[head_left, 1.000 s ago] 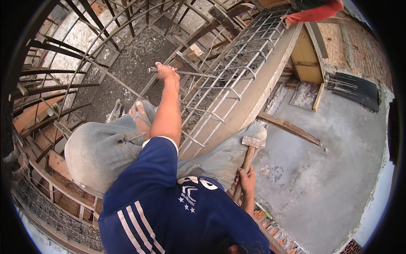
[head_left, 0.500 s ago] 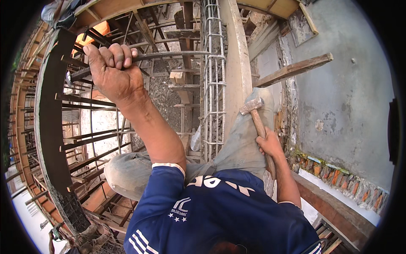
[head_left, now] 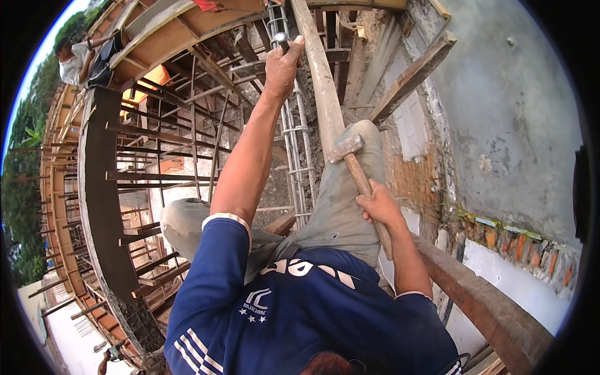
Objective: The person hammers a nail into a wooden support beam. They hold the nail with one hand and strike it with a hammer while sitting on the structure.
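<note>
My left hand point(head_left: 282, 67) is stretched far forward, its fingers wrapped round a dark metal bar point(head_left: 283, 45). The bar shows nearly end-on above the fist, so its length is mostly hidden. It stands over the far part of a narrow steel rebar cage point(head_left: 301, 159), which runs away from me beside a long wooden board point(head_left: 320, 75). In my right hand point(head_left: 379, 202) is the wooden handle of a short sledgehammer point(head_left: 357, 174). The hammer's worn steel head rests on or just above my right knee.
A wooden beam point(head_left: 415, 75) juts up at the right, near a grey plastered wall point(head_left: 509, 125). Scaffold poles and a concrete beam point(head_left: 103, 206) lie left. One person point(head_left: 78, 62) sits far left; another person's red sleeve point(head_left: 205, 5) shows at the top. A thick timber point(head_left: 481, 294) crosses lower right.
My left hand has swung right and forward from the far left, bringing the bar from lying across the cage to nearly end-on. The right hand keeps the hammer; the view has shifted.
</note>
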Available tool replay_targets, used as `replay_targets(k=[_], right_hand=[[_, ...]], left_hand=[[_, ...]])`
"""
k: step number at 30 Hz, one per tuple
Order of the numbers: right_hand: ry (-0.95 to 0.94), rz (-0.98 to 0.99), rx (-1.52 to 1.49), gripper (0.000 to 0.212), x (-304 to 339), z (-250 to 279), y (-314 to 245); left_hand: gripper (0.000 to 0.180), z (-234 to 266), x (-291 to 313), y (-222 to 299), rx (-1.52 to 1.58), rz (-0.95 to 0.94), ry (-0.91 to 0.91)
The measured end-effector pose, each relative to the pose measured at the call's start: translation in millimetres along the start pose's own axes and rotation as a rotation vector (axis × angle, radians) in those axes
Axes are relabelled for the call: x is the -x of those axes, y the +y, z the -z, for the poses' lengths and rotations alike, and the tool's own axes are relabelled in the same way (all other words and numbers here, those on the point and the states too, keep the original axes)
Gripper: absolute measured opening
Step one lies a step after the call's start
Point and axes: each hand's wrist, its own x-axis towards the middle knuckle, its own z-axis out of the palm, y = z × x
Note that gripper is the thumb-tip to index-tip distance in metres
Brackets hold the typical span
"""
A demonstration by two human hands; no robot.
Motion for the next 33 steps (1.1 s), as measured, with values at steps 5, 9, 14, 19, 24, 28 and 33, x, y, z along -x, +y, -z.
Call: replay_targets(k=[5,9,14,19,24,28,33], right_hand=[[-0.012,0.023,-0.037,0.026,7,3,-8],[0.047,0.083,-0.045,0.028,5,5,9],[0.139,0.072,-0.146,0.03,14,3,0],[0.159,0.133,-0.155,0.036,24,-1,0],[0.32,0.244,-0.215,0.038,52,9,-26],[0.415,0.576,-0.22,0.035,87,41,-81],[0.631,1.026,-0.301,0.031,126,68,-171]], left_hand=[[0.033,-10,10,-45,-0.118,0.058,0.024],[0.032,-11,18,-47,-0.143,0.059,0.042],[0.036,-20,16,-41,-0.142,0.033,0.025],[0.041,-5,17,-57,-0.351,-0.006,-0.029],[0.04,-18,41,-56,-0.33,-0.031,-0.105],[0.043,-14,49,-55,-0.382,-0.048,-0.115],[0.048,-14,36,-55,-0.339,-0.039,-0.148]])
